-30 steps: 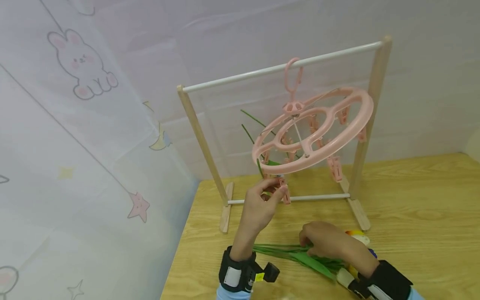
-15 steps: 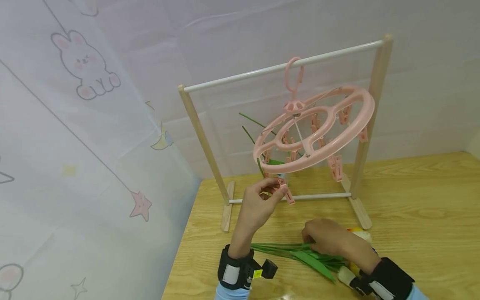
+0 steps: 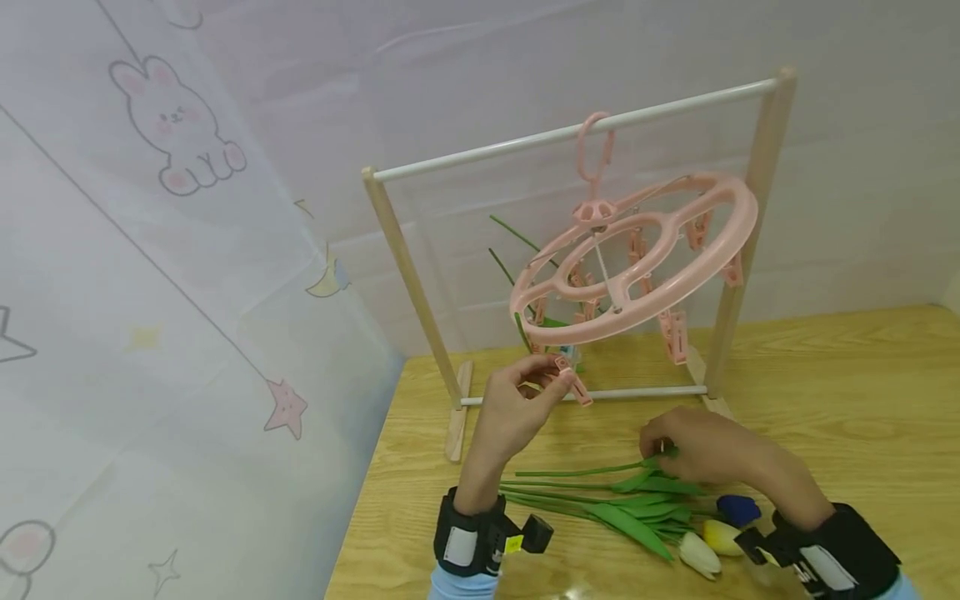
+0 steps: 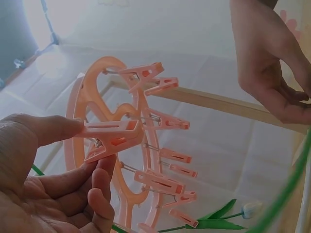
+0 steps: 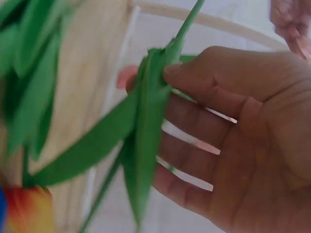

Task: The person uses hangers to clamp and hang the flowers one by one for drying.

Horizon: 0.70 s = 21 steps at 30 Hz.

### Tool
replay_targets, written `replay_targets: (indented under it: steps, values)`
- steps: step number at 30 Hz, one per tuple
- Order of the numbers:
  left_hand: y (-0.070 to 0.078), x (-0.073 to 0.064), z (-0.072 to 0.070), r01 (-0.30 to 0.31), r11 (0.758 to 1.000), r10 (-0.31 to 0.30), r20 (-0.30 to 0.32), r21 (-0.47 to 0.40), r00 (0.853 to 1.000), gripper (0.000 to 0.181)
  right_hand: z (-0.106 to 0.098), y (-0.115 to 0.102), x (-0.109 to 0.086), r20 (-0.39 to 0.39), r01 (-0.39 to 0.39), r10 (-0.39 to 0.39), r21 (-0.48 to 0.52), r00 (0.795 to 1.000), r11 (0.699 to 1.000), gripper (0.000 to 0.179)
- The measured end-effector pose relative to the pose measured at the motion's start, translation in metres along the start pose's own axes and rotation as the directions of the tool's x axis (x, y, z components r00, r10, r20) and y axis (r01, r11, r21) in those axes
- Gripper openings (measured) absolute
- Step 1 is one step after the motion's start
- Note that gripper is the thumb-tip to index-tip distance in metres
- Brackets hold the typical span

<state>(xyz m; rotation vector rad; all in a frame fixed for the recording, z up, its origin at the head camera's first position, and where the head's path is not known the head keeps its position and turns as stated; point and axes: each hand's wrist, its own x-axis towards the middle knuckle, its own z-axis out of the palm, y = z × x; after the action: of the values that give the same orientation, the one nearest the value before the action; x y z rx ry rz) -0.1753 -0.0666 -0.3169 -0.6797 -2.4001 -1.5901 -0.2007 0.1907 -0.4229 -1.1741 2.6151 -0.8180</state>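
My left hand [image 3: 517,408] pinches a pink clothespin [image 3: 576,385] under the near-left rim of a round pink drying hanger [image 3: 675,300]. In the left wrist view, the thumb lies on top of that clothespin and the fingertips are below it. My right hand [image 3: 705,446] pinches an artificial tulip by its green stem and leaves [image 5: 150,92], just above the table. Its bloom is out of sight in the head view. Below lie more tulips with green leaves [image 3: 630,521]; a white bloom [image 3: 699,556], a yellow one [image 3: 722,537] and a blue one [image 3: 738,508] show.
The hanger hooks over the white bar [image 3: 487,152] of a wooden rack [image 3: 405,267]. Green stems [image 3: 513,231] stick out behind the hanger, and a white tulip [image 4: 252,209] is beyond its clothespins. A patterned cloth backdrop [image 3: 187,350] stands behind the wooden table [image 3: 847,400].
My right hand has moved right and slightly up from the tulip pile, drawing one stem apart from the others. More blooms are uncovered. The left hand stays on the clothespin.
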Motion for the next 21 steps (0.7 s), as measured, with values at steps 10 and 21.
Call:
replay_targets:
  steps: [10,21]
  values:
    - [0.001,0.002,0.0,0.004,1.0,-0.004,0.025,0.0,1.0,0.024,-0.029,-0.012,-0.015,-0.179,0.204,-0.181,0.115,0.967,0.972,0.017]
    - [0.0,0.0,0.001,-0.019,1.0,0.019,0.047,-0.017,0.999,0.025,-0.021,-0.041,0.007,-0.603,0.225,-0.134,0.077,0.786,0.971,0.028]
